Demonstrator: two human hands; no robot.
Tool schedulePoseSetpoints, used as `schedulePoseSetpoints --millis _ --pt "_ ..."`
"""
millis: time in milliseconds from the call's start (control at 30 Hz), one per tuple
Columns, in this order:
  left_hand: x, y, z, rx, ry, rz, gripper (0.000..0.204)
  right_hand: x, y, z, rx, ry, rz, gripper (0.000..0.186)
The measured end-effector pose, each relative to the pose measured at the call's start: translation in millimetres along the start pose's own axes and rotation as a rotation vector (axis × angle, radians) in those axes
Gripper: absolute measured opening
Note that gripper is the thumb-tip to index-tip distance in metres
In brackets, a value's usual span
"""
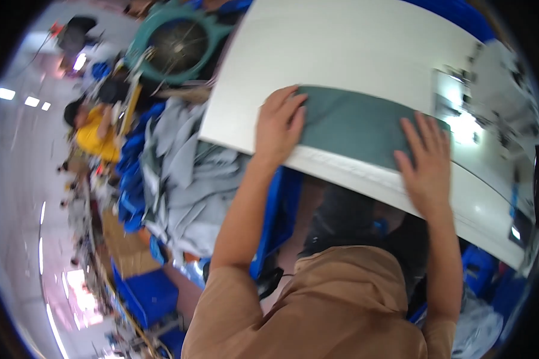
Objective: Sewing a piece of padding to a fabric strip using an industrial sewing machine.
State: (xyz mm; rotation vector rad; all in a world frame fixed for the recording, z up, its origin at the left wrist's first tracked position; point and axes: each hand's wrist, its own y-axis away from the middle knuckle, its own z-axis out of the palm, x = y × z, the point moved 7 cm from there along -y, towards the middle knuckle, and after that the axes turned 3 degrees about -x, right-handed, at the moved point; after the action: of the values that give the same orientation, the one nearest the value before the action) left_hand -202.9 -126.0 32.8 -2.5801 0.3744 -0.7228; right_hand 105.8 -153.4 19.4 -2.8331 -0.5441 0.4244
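Head view: green cloth piece (348, 124) is laid on white tabletop (281, 45), left end pressed by left hand (276, 127), right end by right hand (427, 167). Fingers on both loosely spread, nothing gripped. Wrinkling could be caused by uneven pressing; skewing, by 1 hand being shifted alone.

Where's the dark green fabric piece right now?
In the head view, the dark green fabric piece lies right of centre on the white table, left of the machine, between the left hand and right hand resting at its ends.
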Motion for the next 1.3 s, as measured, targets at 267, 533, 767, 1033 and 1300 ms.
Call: schedulePoseSetpoints --millis 267,533,767,1033,1300 --pt "-59.6 150.5 -134.1 0.243 -0.369 -0.274 0.030 -7.2 -1.0 9.1 -0.080 0.060 -0.019 0.052" --pt "-102.5 278.9 -184.6 0.108 -0.507 -0.627 0.020 -6.3 0.0 6.3 -0.060 0.079 -0.016 0.051" --pt "-133.0 246.3 -134.9 -0.342 -0.925 -0.375 0.040 -4.6 0.1 5.6 -0.044 0.068 -0.011 0.051" --pt "-185.5 246.6 -167.5 -0.442 -0.509 -0.482 0.029 -6.7 1.3 5.8 -0.048 0.055 -0.009 0.051" --pt "-176.8 203.9 -217.4 -0.201 -0.411 -0.707 0.031 -7.4 -1.3 6.8 -0.045 0.038 -0.004 0.050"
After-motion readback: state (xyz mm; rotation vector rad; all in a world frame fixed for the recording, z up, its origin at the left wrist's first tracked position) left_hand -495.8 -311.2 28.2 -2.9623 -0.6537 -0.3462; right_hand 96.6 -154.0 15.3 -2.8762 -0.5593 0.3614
